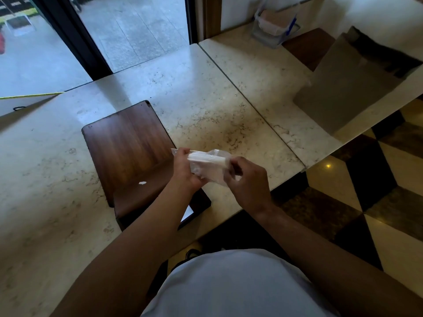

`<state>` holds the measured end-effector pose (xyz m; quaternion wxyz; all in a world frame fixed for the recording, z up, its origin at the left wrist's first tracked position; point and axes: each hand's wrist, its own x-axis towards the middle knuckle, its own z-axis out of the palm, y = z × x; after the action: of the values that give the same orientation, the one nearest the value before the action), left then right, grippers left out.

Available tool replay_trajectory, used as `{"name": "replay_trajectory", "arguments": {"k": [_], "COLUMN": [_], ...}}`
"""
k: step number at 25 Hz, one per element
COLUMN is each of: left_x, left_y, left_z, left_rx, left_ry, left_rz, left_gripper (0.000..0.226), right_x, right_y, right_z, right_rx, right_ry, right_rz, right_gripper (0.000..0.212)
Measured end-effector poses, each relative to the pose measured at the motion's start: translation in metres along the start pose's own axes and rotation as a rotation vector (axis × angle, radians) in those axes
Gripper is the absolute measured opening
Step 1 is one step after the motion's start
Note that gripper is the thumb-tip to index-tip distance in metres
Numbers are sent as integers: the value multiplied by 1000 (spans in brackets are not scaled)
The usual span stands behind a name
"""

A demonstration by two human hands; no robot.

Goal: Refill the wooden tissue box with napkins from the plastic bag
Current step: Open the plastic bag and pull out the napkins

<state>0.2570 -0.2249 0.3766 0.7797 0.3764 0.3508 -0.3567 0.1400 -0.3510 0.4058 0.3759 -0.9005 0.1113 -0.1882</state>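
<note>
I hold a clear plastic bag with a white stack of napkins inside, above the table's near edge. My left hand grips the bag's left end and my right hand pinches its right end. Under my left forearm stands the dark wooden tissue box; a bit of white shows at its open right side. Its flat wooden lid lies on the table just behind it, with a small white scrap on it.
The marble table adjoins a second marble table to the right. Far back right stand another plastic bag of napkins, another wooden box and a grey paper bag. Checkered floor lies right.
</note>
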Motion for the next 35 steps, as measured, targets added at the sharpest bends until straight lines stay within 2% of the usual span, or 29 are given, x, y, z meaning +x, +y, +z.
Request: {"name": "replay_trajectory", "arguments": {"k": [4, 8, 10, 14, 17, 20, 22, 24, 27, 29, 33, 35], "left_x": [10, 20, 26, 47, 65, 86, 97, 101, 99, 97, 79, 62], "left_y": [12, 17, 17, 9, -12, -39, -53, -61, -62, -56, -41, -32], "left_z": [6, 23, 35, 57, 72, 89, 99, 106, 110, 112, 102, 89], "left_rx": [-53, 75, 147, 318, 625, 1111, 1281, 1305, 1215, 1145, 1024, 1015], "left_ry": [16, 178, 282, 398, 445, 430, 546, 631, 678, 690, 743, 634], "left_rz": [30, 126, 183, 208, 189, 299, 291, 257, 255, 241, 312, 403], "left_gripper": [35, 53, 58, 78, 99, 91, 99, 110, 125, 127, 105, 92], "right_x": [4, 8, 8, 5, 5, 7, 9, 11, 16, 20, 33, 40], "right_y": [22, 60, 78, 105, 118, 126, 132, 136, 140, 141, 130, 118], "right_z": [-24, -46, -56, -73, -77, -74, -71, -69, -64, -60, -50, -43], "right_rx": [205, 364, 450, 575, 608, 611, 606, 628, 651, 680, 740, 770], "right_ry": [73, 195, 254, 388, 435, 439, 441, 424, 382, 346, 214, 124], "right_rz": [250, 558, 686, 830, 880, 922, 935, 944, 953, 955, 912, 863], "right_gripper": [18, 14, 19, 33, 32, 27, 20, 19, 17, 15, 16, 14]}}
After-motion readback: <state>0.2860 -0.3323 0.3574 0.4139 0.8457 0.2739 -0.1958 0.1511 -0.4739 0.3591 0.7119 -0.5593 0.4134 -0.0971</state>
